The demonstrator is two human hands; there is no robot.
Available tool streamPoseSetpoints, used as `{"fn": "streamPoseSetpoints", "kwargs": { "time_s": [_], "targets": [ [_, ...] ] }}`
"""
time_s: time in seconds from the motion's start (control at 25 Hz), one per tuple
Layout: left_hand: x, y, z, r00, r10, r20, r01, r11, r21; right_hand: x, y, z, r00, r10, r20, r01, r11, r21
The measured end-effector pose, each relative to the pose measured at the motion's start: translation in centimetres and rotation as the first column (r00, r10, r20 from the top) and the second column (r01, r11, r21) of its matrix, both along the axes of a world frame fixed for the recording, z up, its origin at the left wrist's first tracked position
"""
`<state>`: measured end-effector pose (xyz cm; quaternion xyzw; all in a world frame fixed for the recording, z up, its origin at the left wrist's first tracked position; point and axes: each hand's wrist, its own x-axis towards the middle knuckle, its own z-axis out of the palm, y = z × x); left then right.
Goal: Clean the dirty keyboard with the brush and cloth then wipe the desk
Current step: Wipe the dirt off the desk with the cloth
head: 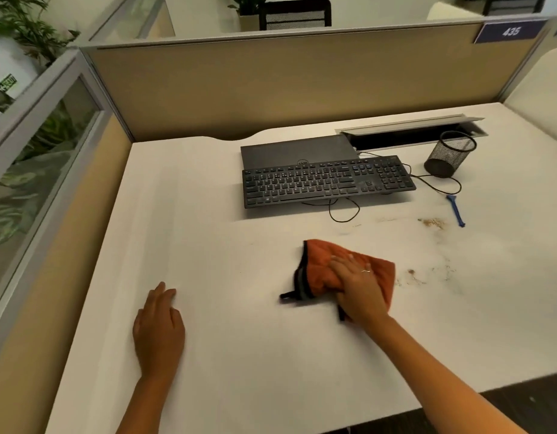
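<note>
My right hand [357,286] presses flat on an orange cloth [321,270] with dark edging, on the white desk [227,252] a little right of centre. My left hand [159,327] rests flat on the desk at the near left, holding nothing. The black keyboard [327,181] lies further back, partly propped on a closed dark laptop [289,150], its cable looping in front. A small blue brush [455,210] lies to the right of the keyboard. Brown crumbs [432,222] and smudges [412,274] mark the desk right of the cloth.
A black mesh pen cup [449,155] stands at the back right beside an open cable tray [408,133]. Tan partition walls [271,86] close the desk at the back and left. The desk's front edge runs near the bottom right.
</note>
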<state>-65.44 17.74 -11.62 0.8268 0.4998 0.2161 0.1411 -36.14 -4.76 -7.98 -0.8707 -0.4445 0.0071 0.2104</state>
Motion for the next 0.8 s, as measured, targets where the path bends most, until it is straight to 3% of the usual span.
{"fn": "streamPoseSetpoints", "kwargs": {
  "time_s": [0.16,0.24,0.32,0.4,0.48,0.6,0.68,0.8],
  "targets": [
    [0.6,-0.6,0.1,0.999,0.006,-0.034,-0.005,1.0,0.029,2.8,-1.8,1.7,0.997,-0.08,0.009,0.077,0.98,0.183],
    [2.1,-1.8,0.5,0.998,-0.038,-0.044,0.041,0.997,0.059,1.7,-0.9,2.4,0.998,0.023,0.057,-0.036,0.971,0.235],
    [4.9,-3.8,1.0,0.988,-0.148,-0.052,0.152,0.984,0.091,-0.8,0.8,2.5,0.96,0.259,0.107,-0.278,0.924,0.261],
    [7.8,-5.6,0.7,0.978,-0.207,-0.035,0.208,0.977,0.038,-3.2,2.9,1.9,0.841,0.523,0.14,-0.542,0.813,0.213],
    [9.7,-6.6,0.0,0.99,-0.143,0.01,0.143,0.987,-0.072,-4.1,5.1,1.0,0.758,0.65,0.056,-0.652,0.751,0.105],
    [9.4,-6.8,-1.2,0.999,-0.012,-0.05,0.009,0.998,-0.063,-2.9,7.9,0.3,0.74,0.663,-0.114,-0.671,0.739,-0.065],
    [9.1,-7.1,-1.0,0.998,-0.011,-0.061,0.008,0.999,-0.049,-1.6,9.4,-0.2,0.737,0.671,-0.081,-0.675,0.725,-0.136],
    [9.5,-7.6,-0.6,0.997,-0.013,-0.077,0.012,1.0,-0.004,0.4,11.1,-0.2,0.797,0.603,-0.042,-0.602,0.786,-0.14]
  ]
}}
